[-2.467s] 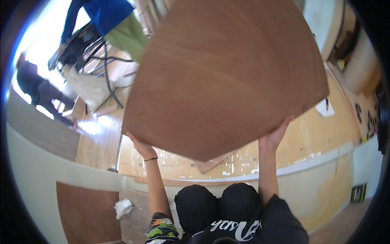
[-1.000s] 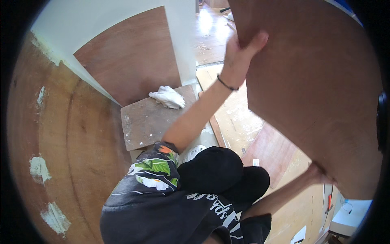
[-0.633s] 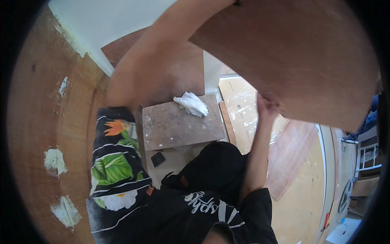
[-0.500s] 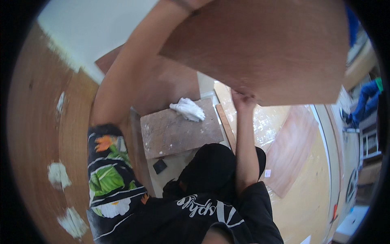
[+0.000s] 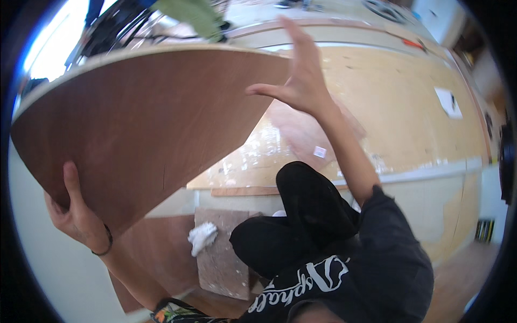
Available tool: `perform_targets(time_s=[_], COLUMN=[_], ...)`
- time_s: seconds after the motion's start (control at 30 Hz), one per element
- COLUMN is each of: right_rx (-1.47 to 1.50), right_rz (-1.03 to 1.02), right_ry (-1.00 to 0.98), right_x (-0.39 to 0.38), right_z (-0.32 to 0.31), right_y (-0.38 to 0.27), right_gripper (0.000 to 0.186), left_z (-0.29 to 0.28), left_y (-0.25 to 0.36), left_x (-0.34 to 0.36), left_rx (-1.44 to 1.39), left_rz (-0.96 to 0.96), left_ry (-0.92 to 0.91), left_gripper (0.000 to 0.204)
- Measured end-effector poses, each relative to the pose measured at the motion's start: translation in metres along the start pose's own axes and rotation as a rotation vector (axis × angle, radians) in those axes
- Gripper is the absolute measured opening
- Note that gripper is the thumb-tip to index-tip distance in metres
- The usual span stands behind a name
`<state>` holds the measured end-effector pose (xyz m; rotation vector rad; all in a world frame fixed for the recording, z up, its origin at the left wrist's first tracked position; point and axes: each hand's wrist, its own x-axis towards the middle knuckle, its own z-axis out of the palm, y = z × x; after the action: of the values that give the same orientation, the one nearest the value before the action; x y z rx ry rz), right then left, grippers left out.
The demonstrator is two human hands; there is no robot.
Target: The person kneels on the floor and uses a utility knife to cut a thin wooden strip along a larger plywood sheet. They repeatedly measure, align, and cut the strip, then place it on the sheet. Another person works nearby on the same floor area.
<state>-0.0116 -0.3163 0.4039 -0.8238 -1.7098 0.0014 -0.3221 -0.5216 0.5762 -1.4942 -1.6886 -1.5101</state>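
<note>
A large brown plywood sheet (image 5: 140, 129) is held up in front of me, tilted, filling the left half of the view. My left hand (image 5: 79, 215) grips its lower left edge, thumb on the face and fingers partly hidden behind. My right hand (image 5: 301, 81) is raised at the sheet's right corner, thumb and fingers spread wide with nothing grasped. Whether its fingers touch the sheet's far edge I cannot tell. Below lie a crumpled white cloth (image 5: 203, 237) and a paint-spotted board (image 5: 223, 258), close to my bent knees.
A yellowish, shiny-patched panel (image 5: 398, 107) covers much of the floor, bearing a reddish thin sheet (image 5: 301, 129) and a white paper (image 5: 448, 102) with a pen. An orange-handled tool (image 5: 413, 43) lies beyond. Another person's green-clad leg (image 5: 194, 16) shows at the far left.
My view has turned to the right. The plywood sheet has swung over to the left and tilted. My right hand has come off its lower edge and spread open; my left hand still holds it.
</note>
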Motion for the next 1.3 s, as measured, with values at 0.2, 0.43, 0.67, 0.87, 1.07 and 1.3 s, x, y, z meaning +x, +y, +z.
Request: perform_targets(time_s=[0.2,0.43,0.67,0.87,1.07,1.3], right_rx=[0.106,-0.15,-0.448,-0.525,-0.508,-0.535], right_rz=[0.105,0.037,-0.078,-0.094,-0.032,-0.032], right_ry=[-0.345,-0.224,-0.308,-0.389,-0.449,-0.484], right_x=[0.003,0.0,-0.027,-0.065,-0.079,-0.09], right_z=[-0.034,-0.085,-0.103,-0.116,-0.118,-0.107], right_y=[0.051,0.066,0.081,0.103,0.108,0.106], right_gripper=[0.082,0.058,0.048,0.048,0.048,0.048], left_z=[0.077,0.146,0.247,0.282,0.284,0.269], left_y=[-0.019,-0.101,-0.169,-0.153,-0.156,-0.162], left_x=[-0.012,-0.037,-0.185,-0.267,-0.285,-0.299], left_rx=[-0.275,-0.7,-0.939,-1.14,-1.069,-0.961], left_rz=[-0.057,-0.138,-0.574,-0.728,-0.793,-0.801], left_ry=[-0.185,-0.301,-0.389,-0.38,-0.45,-0.47], left_gripper=[0.034,0.032,0.03,0.029,0.035,0.031])
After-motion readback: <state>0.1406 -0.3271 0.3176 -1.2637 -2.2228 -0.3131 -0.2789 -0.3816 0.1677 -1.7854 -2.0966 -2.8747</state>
